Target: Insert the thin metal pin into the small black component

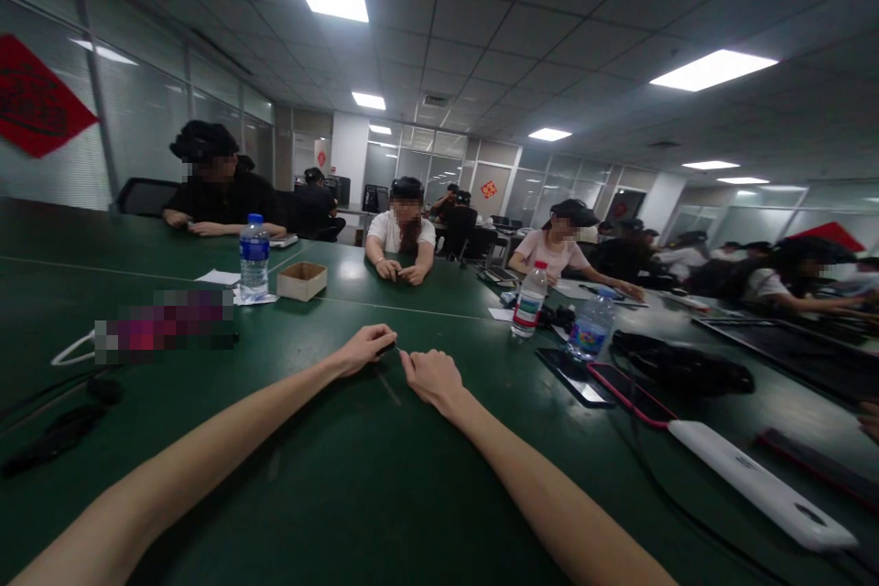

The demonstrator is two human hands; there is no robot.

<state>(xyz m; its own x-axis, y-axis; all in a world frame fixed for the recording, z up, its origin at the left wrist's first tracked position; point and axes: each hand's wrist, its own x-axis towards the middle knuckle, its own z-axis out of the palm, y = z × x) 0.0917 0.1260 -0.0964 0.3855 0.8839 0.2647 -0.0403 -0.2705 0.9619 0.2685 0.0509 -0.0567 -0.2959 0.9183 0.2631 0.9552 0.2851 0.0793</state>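
Note:
Both of my forearms stretch over the green table (330, 476), with the hands close together near its middle. My left hand (363, 350) is closed around a small dark object (388, 348), whose end shows at the fingertips; its kind is too small to tell. Just to the right, my right hand (434, 377) is closed, thumb and finger pinched toward that object. A thin pale bit seems to lie between the two hands, but I cannot make out what it is or which hand has it.
Ahead on the left stand a blue-capped bottle (255, 261) and an open cardboard box (302, 281). To the right are a red-capped bottle (528, 302), another bottle (591, 327), phones (573, 377), a white power bank (755, 481) and cables. Several people sit around the tables.

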